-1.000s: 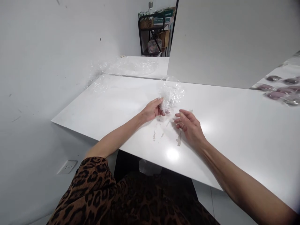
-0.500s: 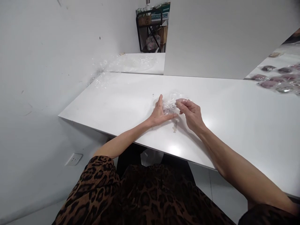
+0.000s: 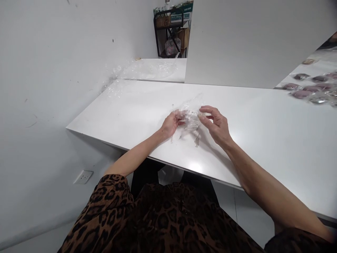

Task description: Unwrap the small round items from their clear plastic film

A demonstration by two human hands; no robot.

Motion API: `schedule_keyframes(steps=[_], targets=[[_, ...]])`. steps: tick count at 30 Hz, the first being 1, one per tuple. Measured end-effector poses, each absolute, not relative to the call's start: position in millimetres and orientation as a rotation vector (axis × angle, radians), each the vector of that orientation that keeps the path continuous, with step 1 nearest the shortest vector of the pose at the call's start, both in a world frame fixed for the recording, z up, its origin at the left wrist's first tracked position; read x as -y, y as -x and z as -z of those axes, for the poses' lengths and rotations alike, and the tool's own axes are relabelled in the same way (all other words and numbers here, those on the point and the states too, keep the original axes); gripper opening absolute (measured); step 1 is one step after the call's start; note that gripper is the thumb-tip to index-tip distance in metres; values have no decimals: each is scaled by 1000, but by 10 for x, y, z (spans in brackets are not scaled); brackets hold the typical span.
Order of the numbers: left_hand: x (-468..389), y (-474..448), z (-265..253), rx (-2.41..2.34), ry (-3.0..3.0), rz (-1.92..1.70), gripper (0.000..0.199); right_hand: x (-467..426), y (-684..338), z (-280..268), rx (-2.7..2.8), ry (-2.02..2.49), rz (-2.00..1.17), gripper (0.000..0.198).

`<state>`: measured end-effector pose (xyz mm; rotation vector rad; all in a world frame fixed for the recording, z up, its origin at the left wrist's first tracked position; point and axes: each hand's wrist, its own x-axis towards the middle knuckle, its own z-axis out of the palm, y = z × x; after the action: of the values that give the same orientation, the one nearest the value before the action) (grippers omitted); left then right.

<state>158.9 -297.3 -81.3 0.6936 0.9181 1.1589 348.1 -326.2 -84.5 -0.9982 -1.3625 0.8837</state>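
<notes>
Crumpled clear plastic wrap (image 3: 191, 117) is bunched between my two hands, just over the white tabletop (image 3: 126, 119). My left hand (image 3: 170, 123) grips the wrap's left side, its fingers curled into the film. At the right edge of the wrap is my right hand (image 3: 215, 123), thumb and forefinger apart and the other fingers bent. Whether a bit of film lies against those fingertips is hard to make out. Small brownish marks (image 3: 197, 141) show on the table below the wrap.
Loose clear film (image 3: 147, 70) lies along the far left edge by the wall. A white panel (image 3: 250, 42) stands behind the table. Several wrapped purplish items (image 3: 302, 94) lie at the far right. A dark shelf rack (image 3: 170, 26) stands at the back.
My left hand has gone from spread fingers beside the wrap to closing on it. My right hand's pinch has loosened, and the wrap now stretches further up and away.
</notes>
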Motion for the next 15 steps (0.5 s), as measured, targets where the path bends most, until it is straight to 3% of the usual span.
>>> schedule_keyframes(steps=[7, 15], targets=[[2893, -1431, 842, -926, -593, -1097, 40, 3234, -3566, 905, 1743, 965, -988, 57], [2876, -1404, 850, -961, -615, -1147, 40, 3250, -3599, 865, 1886, 929, -1117, 58]])
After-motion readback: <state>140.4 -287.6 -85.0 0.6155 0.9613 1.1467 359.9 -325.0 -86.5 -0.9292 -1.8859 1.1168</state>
